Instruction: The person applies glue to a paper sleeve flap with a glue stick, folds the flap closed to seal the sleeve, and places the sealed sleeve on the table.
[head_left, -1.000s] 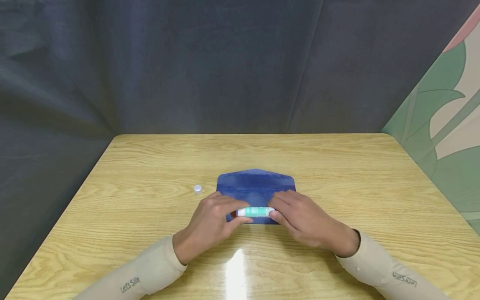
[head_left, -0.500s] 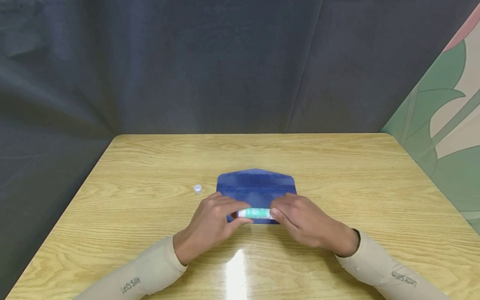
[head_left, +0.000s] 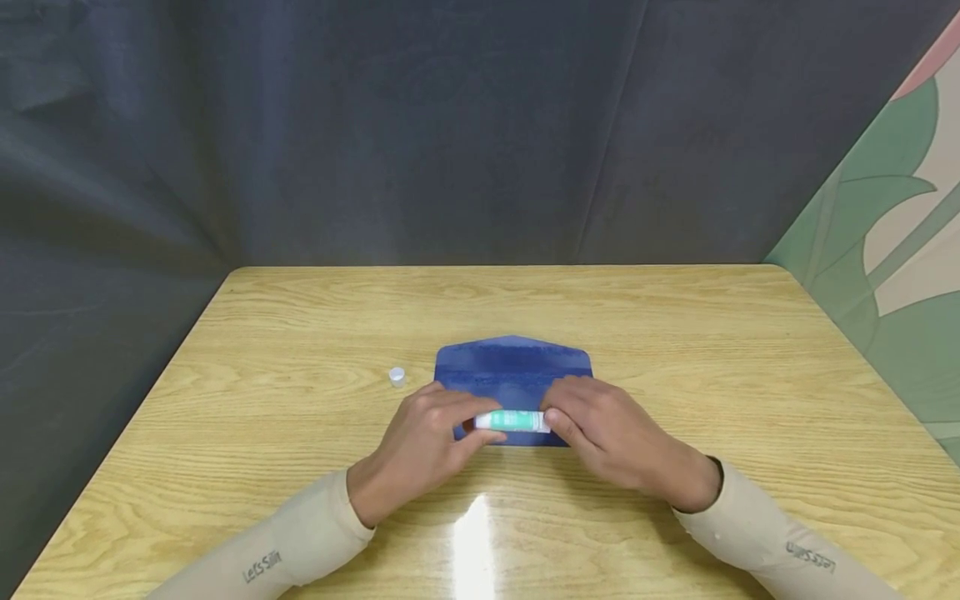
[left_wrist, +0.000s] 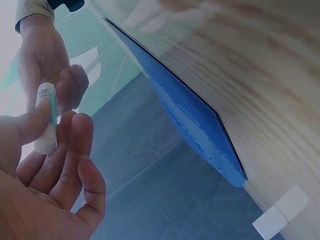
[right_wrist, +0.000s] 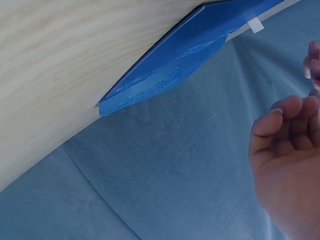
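A dark curtain (head_left: 420, 133) fills the upper part of the head view, above a wood-grain table (head_left: 262, 433) that spreads across the lower frame. A leaf-patterned panel (head_left: 900, 275) runs down the right edge. Pale sleeves (head_left: 318, 529) reach in from both lower corners. At center, a blue envelope (head_left: 517, 358) lies on the table, its pointed flap toward the top. The left hand (head_left: 423, 437), left of center, pinches one end of a white and green tube (head_left: 513, 421) between thumb and fingers; the right hand (head_left: 618, 433) grips the other end, fingers curled. The tube lies crosswise over the envelope's lower part, raised clear of it. A small white cap (head_left: 397, 377) sits just left of the envelope.
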